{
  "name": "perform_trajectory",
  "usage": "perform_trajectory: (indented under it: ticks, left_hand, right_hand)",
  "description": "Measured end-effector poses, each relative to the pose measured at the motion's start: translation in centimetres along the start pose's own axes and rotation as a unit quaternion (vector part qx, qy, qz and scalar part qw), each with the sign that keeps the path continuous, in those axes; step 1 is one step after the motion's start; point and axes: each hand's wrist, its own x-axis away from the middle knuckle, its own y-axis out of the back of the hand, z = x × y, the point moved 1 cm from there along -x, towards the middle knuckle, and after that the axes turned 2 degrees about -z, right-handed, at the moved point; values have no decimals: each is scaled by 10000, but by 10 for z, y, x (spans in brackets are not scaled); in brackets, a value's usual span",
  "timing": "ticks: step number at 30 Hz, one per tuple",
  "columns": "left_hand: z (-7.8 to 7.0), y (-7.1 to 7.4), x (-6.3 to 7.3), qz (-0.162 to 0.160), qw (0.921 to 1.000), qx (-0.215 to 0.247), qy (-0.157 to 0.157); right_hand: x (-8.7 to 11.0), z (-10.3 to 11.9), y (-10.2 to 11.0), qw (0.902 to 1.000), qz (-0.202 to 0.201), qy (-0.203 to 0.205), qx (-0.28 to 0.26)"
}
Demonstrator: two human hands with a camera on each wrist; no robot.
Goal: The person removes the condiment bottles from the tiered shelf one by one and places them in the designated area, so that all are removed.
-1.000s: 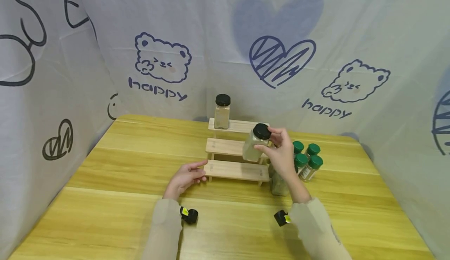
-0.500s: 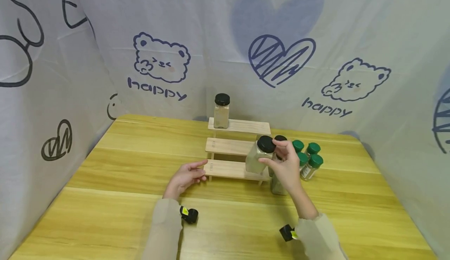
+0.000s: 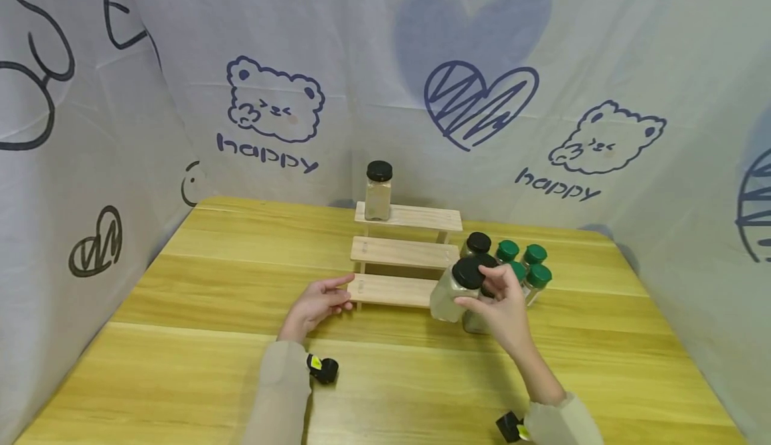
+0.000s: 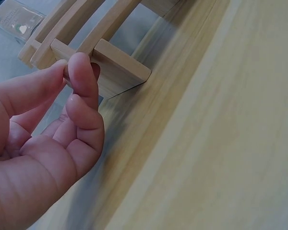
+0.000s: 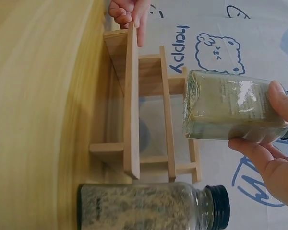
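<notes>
My right hand [image 3: 502, 304] grips a glass spice jar [image 3: 448, 294] with a black lid, holding it near the neck. It is tilted and overlaps the right end of the lowest shelf in the head view; pale powder shows through its glass [image 5: 235, 105]. My left hand [image 3: 319, 306] pinches the left end of the lowest shelf of a three-step wooden rack [image 3: 391, 290], thumb and finger at the board's edge [image 4: 117, 60]. On the top step stands another black-lidded jar [image 3: 378, 192] with pale contents.
Right of the rack, a jar of dark flakes [image 5: 139, 208] with a black lid stands partly behind the held jar. Behind it are another black-lidded jar [image 3: 478, 243] and several green-capped bottles [image 3: 535, 255]. A printed cloth [image 3: 385, 83] hangs behind the wooden table [image 3: 241, 378].
My right hand has carried the jar down and rightward, from in front of the middle step to beside the lowest shelf's right end. The left hand has stayed on the rack.
</notes>
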Motion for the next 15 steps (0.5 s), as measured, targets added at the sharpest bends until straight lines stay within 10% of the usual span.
perform_trajectory:
  ticks: [15]
  left_hand:
    - [2,0,-1,-12,10000,22,-40]
  right_hand:
    - [27,-3,28,9999,86,68,-85]
